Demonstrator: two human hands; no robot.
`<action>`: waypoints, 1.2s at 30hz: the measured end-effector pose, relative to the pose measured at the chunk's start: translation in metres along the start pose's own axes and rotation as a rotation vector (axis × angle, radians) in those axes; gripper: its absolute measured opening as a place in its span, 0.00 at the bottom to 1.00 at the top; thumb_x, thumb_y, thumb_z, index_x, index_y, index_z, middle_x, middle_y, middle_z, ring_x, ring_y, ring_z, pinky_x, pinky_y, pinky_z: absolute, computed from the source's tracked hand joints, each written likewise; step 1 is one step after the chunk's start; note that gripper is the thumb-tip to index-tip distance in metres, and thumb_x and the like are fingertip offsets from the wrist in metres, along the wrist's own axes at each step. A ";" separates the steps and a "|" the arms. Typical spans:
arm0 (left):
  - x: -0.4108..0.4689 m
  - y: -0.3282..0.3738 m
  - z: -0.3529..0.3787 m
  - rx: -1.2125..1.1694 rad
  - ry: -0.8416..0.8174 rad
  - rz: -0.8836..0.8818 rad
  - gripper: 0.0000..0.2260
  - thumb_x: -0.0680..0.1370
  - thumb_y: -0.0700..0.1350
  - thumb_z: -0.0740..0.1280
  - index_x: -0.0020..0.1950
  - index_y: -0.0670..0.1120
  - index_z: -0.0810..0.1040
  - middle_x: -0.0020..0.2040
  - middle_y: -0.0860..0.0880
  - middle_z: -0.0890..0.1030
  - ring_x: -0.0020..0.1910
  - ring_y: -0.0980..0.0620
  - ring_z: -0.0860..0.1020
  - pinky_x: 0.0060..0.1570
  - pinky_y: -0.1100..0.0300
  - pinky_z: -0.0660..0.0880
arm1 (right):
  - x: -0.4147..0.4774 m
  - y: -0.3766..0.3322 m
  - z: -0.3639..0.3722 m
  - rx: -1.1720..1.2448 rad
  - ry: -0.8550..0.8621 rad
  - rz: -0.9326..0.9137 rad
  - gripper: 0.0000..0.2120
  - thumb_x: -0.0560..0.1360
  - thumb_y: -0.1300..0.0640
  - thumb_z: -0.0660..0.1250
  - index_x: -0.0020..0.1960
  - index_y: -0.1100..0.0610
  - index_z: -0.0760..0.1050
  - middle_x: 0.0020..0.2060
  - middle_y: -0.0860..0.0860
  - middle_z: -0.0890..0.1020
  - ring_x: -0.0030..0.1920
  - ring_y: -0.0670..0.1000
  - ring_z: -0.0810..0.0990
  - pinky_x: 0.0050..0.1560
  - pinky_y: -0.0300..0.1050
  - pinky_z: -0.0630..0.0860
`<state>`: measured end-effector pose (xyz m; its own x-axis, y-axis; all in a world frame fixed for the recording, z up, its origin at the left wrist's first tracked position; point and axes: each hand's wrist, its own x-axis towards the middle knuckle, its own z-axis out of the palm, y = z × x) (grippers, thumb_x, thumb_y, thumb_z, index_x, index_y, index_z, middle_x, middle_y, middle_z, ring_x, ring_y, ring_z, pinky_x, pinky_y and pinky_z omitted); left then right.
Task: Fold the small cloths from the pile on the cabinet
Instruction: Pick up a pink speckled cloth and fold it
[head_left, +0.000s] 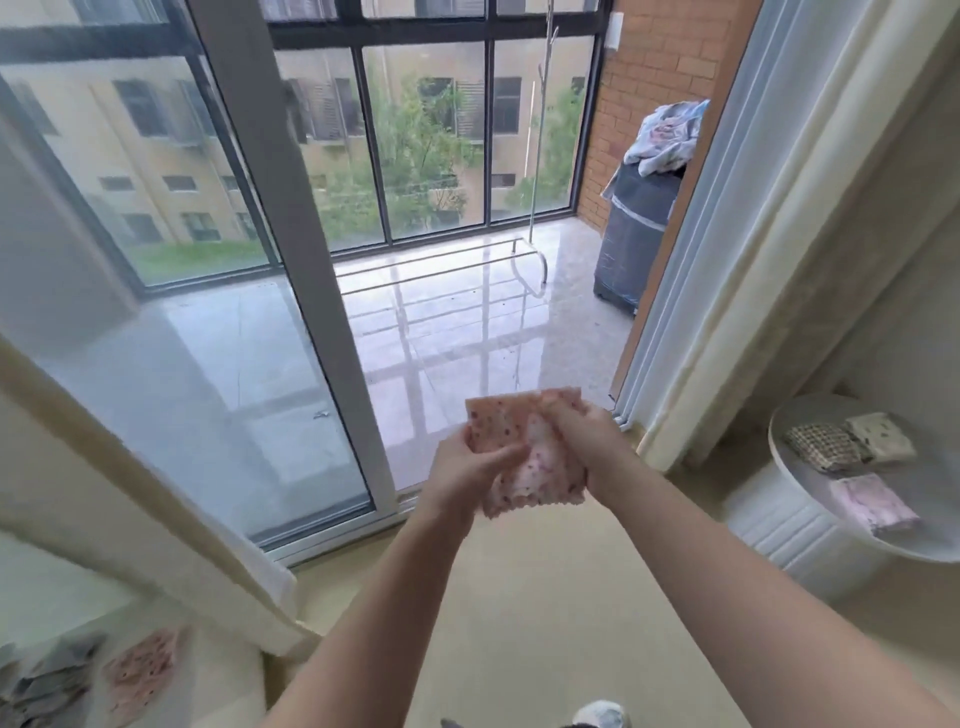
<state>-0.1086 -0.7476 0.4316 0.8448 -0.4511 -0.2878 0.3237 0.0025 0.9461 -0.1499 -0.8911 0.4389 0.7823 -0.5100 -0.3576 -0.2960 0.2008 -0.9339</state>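
I hold a small pink speckled cloth (511, 426) in the air in front of me, partly folded over itself. My left hand (470, 467) grips its left edge with the thumb on top. My right hand (587, 441) holds its right side, fingers curled into the fabric. At the bottom left, the pile of loose cloths lies on the cabinet top (218, 675): grey ones (47, 675) and a pink one (140, 670). On the round white table (935, 540) at the right lie three folded cloths: a checked one (823, 447), a cream one (880, 436) and a pink one (872, 504).
A glass sliding door (291, 260) stands ahead, with a tiled balcony beyond it. Cream curtains (779, 234) hang at the right and at the left. A covered dark bin with laundry on top (639, 234) stands on the balcony. Beige floor lies below my arms.
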 end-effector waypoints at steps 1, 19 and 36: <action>0.013 0.001 0.024 0.010 0.027 0.021 0.09 0.71 0.33 0.74 0.48 0.43 0.80 0.41 0.44 0.85 0.35 0.52 0.83 0.32 0.61 0.77 | 0.011 -0.007 -0.027 0.023 -0.116 0.100 0.15 0.73 0.52 0.74 0.53 0.61 0.78 0.50 0.61 0.84 0.50 0.63 0.84 0.55 0.60 0.79; 0.160 -0.043 0.431 0.189 0.059 0.164 0.10 0.82 0.50 0.62 0.47 0.49 0.81 0.47 0.43 0.85 0.48 0.44 0.84 0.48 0.45 0.81 | 0.143 -0.038 -0.451 0.106 -0.224 0.154 0.22 0.68 0.54 0.76 0.59 0.61 0.78 0.49 0.56 0.85 0.45 0.53 0.85 0.46 0.45 0.82; 0.260 -0.156 0.705 0.037 0.012 -0.281 0.14 0.80 0.51 0.65 0.56 0.42 0.81 0.53 0.40 0.83 0.51 0.43 0.81 0.50 0.47 0.78 | 0.305 0.004 -0.750 0.103 -0.194 0.384 0.06 0.80 0.59 0.64 0.52 0.60 0.78 0.48 0.57 0.84 0.47 0.52 0.83 0.49 0.48 0.81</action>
<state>-0.2397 -1.4942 0.3139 0.7293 -0.4191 -0.5408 0.5301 -0.1537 0.8339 -0.3241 -1.6730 0.3213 0.7176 -0.2173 -0.6617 -0.5370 0.4324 -0.7244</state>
